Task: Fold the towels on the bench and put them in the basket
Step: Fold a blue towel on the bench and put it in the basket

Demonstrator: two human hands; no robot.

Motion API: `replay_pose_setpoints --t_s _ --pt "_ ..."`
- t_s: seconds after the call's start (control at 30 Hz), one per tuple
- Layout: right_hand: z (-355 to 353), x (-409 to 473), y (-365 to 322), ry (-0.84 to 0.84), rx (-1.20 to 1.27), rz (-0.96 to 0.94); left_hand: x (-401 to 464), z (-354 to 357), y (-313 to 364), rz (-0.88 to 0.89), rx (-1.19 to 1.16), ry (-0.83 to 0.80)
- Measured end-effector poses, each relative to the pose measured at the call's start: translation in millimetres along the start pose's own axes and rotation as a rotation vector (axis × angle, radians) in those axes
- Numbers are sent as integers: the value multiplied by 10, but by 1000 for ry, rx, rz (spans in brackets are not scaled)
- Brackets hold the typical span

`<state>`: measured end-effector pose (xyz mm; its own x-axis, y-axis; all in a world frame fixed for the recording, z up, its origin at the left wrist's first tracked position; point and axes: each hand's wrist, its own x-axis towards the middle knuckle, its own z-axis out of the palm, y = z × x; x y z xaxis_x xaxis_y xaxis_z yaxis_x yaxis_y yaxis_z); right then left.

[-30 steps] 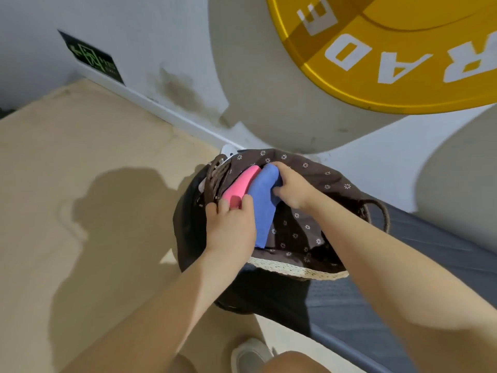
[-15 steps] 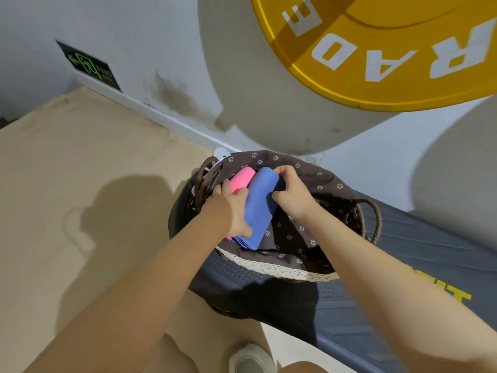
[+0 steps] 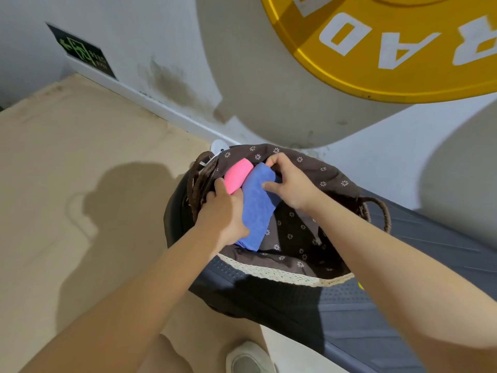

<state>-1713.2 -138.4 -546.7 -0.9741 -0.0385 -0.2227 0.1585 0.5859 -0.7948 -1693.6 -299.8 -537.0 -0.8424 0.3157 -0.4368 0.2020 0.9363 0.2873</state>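
Both hands reach into a brown flower-print lined basket [image 3: 333,181] standing on the dark counter [image 3: 403,305], where a folded blue towel [image 3: 256,208] lies beside a rolled pink towel [image 3: 236,175]. The left hand [image 3: 223,214] has slid down from the pink towel since a second ago, its grip now curled around the blue towel's near end. The right hand [image 3: 291,181] still pinches the blue towel's far end
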Motion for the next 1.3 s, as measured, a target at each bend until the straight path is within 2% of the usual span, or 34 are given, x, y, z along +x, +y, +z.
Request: replay_pose_setpoints --t_s 0.1,0.17,0.2,0.27,0.33,0.4,0.5,0.53,0.67,0.73,0.8,0.93,0.97,1.07,1.17,1.3 --pt "208 55 -6 85 -196 34 -31 33 -7 -13 -3 65" --pt "296 -8 0 253 -456 130 -61 70 -8 27 57 166" --pt "326 -65 3 332 -487 160 -81 94 -10 100 116 249" --pt "369 -179 1 371 -288 141 -114 119 -19 264 272 336" --pt "396 -270 16 284 -34 117 -159 110 -19 350 383 355" --pt "400 -344 51 124 1 94 -218 97 16 364 348 274" --pt "443 -402 81 -162 -118 65 -186 124 -21 241 246 134" --pt "477 -399 81 -200 -168 63 -185 105 -8 242 254 124" --pt "576 -336 74 -127 -452 71 -123 91 -16 230 241 120" --pt "487 -329 39 -197 -439 82 -85 36 -39 232 190 64" --pt "266 -369 -73 -280 -325 120 -101 -118 -29 232 88 -34" --pt "-361 -559 -505 -122 -293 213 -358 -694 156 190 9 -1" --pt "-505 -629 -667 -117 -266 250 -457 -856 226 190 0 -23" --pt "-979 -926 -1219 -212 -130 330 -824 -1374 509 202 -70 -229" --pt "-1526 -1374 -1728 -107 29 389 -1177 -1914 832 213 -6 -341" --pt "-2165 -2215 -2302 8 136 467 -1814 -2605 1337 249 91 -355"
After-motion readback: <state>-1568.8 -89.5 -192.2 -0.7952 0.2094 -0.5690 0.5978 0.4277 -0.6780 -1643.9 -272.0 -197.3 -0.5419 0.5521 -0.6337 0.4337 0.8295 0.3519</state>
